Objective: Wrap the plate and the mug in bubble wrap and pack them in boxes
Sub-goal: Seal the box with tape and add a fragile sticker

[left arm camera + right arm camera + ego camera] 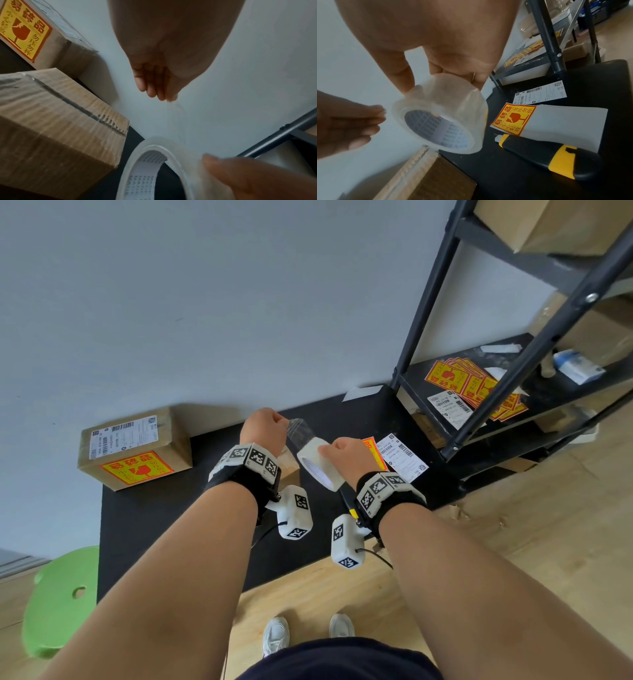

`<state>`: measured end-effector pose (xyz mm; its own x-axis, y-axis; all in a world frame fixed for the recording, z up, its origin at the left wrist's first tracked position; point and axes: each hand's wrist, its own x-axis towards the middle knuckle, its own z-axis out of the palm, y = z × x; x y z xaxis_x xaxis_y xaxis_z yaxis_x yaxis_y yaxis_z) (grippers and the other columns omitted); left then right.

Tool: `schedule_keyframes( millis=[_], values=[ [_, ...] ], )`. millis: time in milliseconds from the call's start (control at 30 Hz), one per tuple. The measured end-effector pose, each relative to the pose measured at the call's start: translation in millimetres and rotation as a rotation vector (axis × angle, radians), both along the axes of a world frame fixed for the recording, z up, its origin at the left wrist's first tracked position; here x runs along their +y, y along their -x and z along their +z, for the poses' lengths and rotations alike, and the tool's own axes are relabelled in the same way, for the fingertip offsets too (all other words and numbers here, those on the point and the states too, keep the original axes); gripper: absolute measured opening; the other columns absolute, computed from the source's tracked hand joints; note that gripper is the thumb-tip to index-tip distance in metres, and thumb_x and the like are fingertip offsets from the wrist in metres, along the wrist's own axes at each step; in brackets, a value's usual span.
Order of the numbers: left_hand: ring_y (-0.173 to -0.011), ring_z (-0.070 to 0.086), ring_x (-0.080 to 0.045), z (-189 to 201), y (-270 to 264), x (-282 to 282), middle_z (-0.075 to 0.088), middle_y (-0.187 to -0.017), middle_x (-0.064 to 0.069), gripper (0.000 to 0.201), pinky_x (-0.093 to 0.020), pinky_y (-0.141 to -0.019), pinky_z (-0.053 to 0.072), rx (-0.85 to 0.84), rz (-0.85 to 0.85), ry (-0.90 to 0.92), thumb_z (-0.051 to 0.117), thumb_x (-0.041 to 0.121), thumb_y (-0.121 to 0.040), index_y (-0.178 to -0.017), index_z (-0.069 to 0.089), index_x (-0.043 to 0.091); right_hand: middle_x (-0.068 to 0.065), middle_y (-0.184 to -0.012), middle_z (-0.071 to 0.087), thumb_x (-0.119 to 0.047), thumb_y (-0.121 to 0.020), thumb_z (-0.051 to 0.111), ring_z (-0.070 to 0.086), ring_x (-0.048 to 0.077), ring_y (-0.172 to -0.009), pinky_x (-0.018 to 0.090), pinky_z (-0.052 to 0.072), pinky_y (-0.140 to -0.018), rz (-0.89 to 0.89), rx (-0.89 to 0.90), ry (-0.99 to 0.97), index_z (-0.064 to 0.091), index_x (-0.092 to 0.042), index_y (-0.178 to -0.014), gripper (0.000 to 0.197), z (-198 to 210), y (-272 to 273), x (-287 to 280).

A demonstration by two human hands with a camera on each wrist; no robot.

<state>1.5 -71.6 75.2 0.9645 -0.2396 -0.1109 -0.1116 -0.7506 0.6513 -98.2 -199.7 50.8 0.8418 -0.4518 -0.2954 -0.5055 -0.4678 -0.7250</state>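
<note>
My right hand [330,449] grips a roll of clear packing tape [318,469] above the black table [164,518]. My left hand [279,424] pinches the free end of the tape strip [299,433] and holds it stretched away from the roll. The left wrist view shows the fingertips [161,94] closed on the thin strip above the roll [150,173]. A small brown box [60,121], taped along its top seam, sits under my hands. Neither plate nor mug shows in any view.
A larger sealed box [135,446] with a fragile sticker stands at the table's back left. A yellow-black utility knife [547,158], a fragile sticker sheet [513,119] and a shipping label [541,94] lie at the right. A black shelf rack [513,364] is further right, a green stool [61,597] lower left.
</note>
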Motion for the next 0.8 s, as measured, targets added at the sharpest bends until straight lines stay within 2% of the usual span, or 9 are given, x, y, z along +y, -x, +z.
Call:
schedule_keyframes(
  millis=[233,367,433,500,533,567,633,700,800],
  values=[
    [-0.087,0.062,-0.022,-5.6,6.5,-6.3,0.068,-0.092,-0.006,0.018,-0.032,-0.077,0.048,0.006,0.009,0.009,0.052,0.018,-0.095,-0.096,0.068,0.009,0.004,-0.071,0.052,-0.051,-0.088,0.05,0.053,0.021,-0.069,0.03,0.039,-0.061,0.037,0.191,0.167,0.054,-0.01,-0.076,0.043,-14.0,10.0,-7.9],
    [-0.084,0.059,-0.02,-12.1,9.9,-7.2,0.068,-0.096,-0.005,0.018,-0.031,-0.075,0.046,0.024,0.075,-0.004,0.052,0.018,-0.096,-0.097,0.068,0.011,0.0,-0.064,0.049,-0.064,-0.083,0.053,0.05,0.015,-0.058,0.027,0.037,-0.053,-0.019,0.287,0.134,0.052,-0.012,-0.074,0.053,-17.5,7.3,-11.8],
    [-0.081,0.057,-0.02,-13.4,7.1,-3.8,0.069,-0.097,-0.006,0.02,-0.029,-0.071,0.042,0.021,0.132,-0.017,0.049,0.018,-0.096,-0.098,0.068,0.011,0.001,-0.066,0.05,-0.062,-0.086,0.051,0.054,0.02,-0.066,0.031,0.042,-0.062,0.021,0.227,0.12,0.054,-0.012,-0.079,0.051,-14.6,8.4,-12.4],
    [-0.082,0.059,-0.023,-13.4,1.8,2.6,0.069,-0.097,-0.008,0.024,-0.029,-0.07,0.042,0.017,0.175,-0.025,0.048,0.018,-0.097,-0.1,0.07,0.01,0.004,-0.077,0.051,-0.049,-0.093,0.048,0.057,0.027,-0.081,0.033,0.041,-0.068,0.068,0.044,0.077,0.054,-0.01,-0.105,0.041,-13.1,11.4,-11.4],
    [-0.085,0.061,-0.025,-13.7,-0.7,5.8,0.069,-0.096,-0.009,0.025,-0.03,-0.071,0.043,0.014,0.177,-0.034,0.048,0.018,-0.097,-0.099,0.07,0.009,0.006,-0.079,0.052,-0.042,-0.095,0.047,0.056,0.028,-0.082,0.033,0.038,-0.067,0.123,-0.004,0.105,0.052,-0.01,-0.107,0.035,-16.2,12.2,-10.9],
    [-0.085,0.061,-0.026,-14.4,-2.8,8.1,0.069,-0.095,-0.01,0.024,-0.031,-0.071,0.044,0.017,0.171,-0.043,0.049,0.019,-0.097,-0.098,0.071,0.008,0.006,-0.076,0.05,-0.037,-0.095,0.049,0.053,0.025,-0.076,0.032,0.035,-0.064,0.095,0.038,0.07,0.054,-0.009,-0.095,0.028,-16.9,11.2,-8.6],
    [-0.085,0.063,-0.027,-17.3,-8.3,11.2,0.069,-0.093,-0.01,0.022,-0.032,-0.072,0.047,0.02,0.167,-0.038,0.051,0.018,-0.096,-0.092,0.07,0.009,0.002,-0.062,0.039,-0.035,-0.091,0.052,0.041,0.019,-0.061,0.029,0.029,-0.056,0.106,0.137,0.089,0.042,-0.012,-0.064,0.037,-16.3,9.7,-5.5],
    [-0.088,0.064,-0.029,-20.3,-15.4,13.0,0.069,-0.094,-0.011,0.021,-0.034,-0.075,0.05,0.023,0.174,-0.022,0.05,0.017,-0.096,-0.09,0.069,0.008,0.002,-0.059,0.038,-0.039,-0.089,0.052,0.04,0.019,-0.058,0.028,0.029,-0.053,0.067,0.185,0.126,0.037,-0.013,-0.059,0.042,-21.3,4.9,-4.7],
    [-0.086,0.063,-0.026,-22.5,-24.9,14.4,0.069,-0.094,-0.01,0.019,-0.034,-0.074,0.05,0.06,0.123,-0.021,0.052,0.02,-0.097,-0.086,0.066,0.012,0.001,-0.065,0.052,-0.047,-0.085,0.055,0.051,0.017,-0.058,0.028,0.038,-0.054,-0.018,0.255,0.182,0.048,-0.012,-0.067,0.04,-21.3,-2.0,0.7]
  ],
)
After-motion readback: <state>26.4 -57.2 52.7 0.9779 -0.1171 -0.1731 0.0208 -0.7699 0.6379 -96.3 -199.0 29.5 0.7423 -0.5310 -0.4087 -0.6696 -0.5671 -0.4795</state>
